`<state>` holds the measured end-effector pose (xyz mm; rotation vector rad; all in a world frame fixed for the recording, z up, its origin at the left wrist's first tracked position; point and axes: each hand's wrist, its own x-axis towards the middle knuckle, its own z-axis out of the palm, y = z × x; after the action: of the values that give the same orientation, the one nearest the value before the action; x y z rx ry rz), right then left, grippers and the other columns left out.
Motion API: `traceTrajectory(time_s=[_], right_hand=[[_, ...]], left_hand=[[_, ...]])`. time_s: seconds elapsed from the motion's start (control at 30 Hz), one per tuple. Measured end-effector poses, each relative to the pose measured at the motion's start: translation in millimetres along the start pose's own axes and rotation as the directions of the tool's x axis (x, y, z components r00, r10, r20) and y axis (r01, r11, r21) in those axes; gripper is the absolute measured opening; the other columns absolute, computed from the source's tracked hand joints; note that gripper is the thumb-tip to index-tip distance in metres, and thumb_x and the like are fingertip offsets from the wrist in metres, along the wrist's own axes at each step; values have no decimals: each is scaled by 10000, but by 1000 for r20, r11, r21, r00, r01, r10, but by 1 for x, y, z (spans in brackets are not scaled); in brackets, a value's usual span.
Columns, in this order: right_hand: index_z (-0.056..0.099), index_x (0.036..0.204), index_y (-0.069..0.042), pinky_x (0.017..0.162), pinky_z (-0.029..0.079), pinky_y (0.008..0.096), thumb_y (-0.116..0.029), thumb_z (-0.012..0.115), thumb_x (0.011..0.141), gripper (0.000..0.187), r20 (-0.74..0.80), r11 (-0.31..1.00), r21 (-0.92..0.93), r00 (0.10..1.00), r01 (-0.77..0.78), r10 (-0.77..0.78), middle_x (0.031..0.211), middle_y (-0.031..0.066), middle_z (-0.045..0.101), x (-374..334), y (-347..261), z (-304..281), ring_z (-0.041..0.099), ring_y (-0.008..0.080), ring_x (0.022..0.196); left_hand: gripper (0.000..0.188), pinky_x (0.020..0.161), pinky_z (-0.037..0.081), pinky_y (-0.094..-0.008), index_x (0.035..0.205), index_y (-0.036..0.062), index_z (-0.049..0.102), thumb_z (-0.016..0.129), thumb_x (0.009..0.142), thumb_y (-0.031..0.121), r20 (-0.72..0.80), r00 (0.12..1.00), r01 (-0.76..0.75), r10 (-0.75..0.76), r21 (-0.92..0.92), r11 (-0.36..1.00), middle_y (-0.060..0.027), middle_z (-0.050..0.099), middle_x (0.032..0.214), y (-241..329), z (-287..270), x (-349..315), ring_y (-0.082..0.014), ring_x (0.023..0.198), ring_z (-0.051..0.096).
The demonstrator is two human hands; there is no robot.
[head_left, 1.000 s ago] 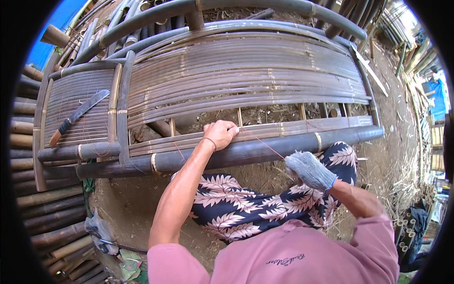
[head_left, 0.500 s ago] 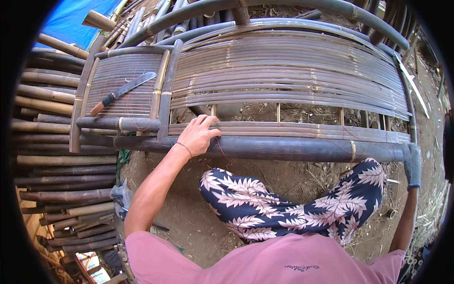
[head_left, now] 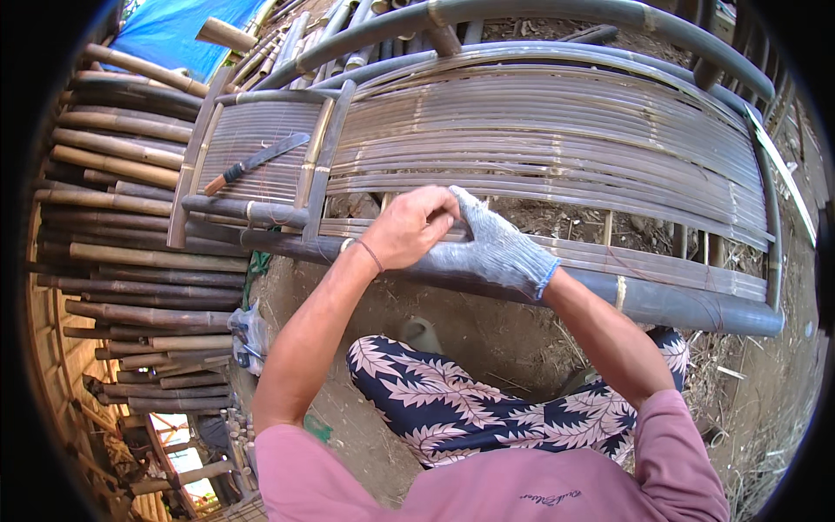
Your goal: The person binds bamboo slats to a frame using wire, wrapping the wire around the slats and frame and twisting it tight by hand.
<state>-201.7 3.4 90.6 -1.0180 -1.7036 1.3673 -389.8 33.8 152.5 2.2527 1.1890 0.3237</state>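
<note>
Both hands meet mid-frame on the grey-brown bamboo slat panel (head_left: 539,148): bare left hand (head_left: 409,230) pinching a slat, gloved right hand (head_left: 491,248) lying flat, grip open.

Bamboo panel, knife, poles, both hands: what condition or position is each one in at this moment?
Bamboo panel: lying flat, slats packed at the far side, open gaps near the front pole.
Front pole: lying across, under both hands.
Left hand: bare, fingers curled, on the slats.
Right hand: gloved, resting against the left hand.
Knife: lying unused on the panel.
Bamboo poles: stacked at left.
</note>
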Motion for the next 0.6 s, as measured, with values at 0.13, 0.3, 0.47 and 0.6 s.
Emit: traceTrajectory(time_s=[0.13, 0.3, 0.47, 0.6], right_hand=[[688, 1042, 15, 666, 553, 318, -300, 656, 921, 339, -194, 941, 278, 948, -194, 253, 877, 124, 667, 1, -25, -8, 640, 145, 733], [713, 877, -44, 600, 549, 366, -263, 637, 904, 234, -568, 910, -352, 823, -221, -20, 802, 110, 689, -5, 23, -41, 666, 238, 653], [705, 772, -121, 657, 525, 425, -169, 589, 813, 132, -214, 244, -948, 977, -206, -9, 753, 109, 684, 58, 18, 79, 687, 262, 746], [733, 815, -53, 609, 546, 445, -208, 586, 795, 215, -168, 565, -805, 983, -180, 73, 801, 188, 705, 135, 96, 131, 700, 355, 700]], left_hand=[[85, 695, 508, -319, 921, 14, 631, 625, 849, 60, -336, 935, -23, 110, 254, 967, -98, 611, 858, -59, -59, -24, -192, 750, 616], [186, 831, 521, -402, 930, 45, 717, 571, 840, 117, -198, 913, 406, -356, 373, 834, -166, 671, 965, -188, -72, -58, -311, 917, 657], [315, 942, 489, -443, 1071, 55, 705, 493, 844, 109, 112, 893, 409, -435, 197, 891, -236, 666, 1072, -243, -8, -43, -384, 1046, 626], [337, 882, 490, -419, 1117, -41, 617, 513, 827, 94, 242, 949, 227, -204, -73, 971, -298, 648, 1056, -233, 10, -9, -398, 994, 632]])
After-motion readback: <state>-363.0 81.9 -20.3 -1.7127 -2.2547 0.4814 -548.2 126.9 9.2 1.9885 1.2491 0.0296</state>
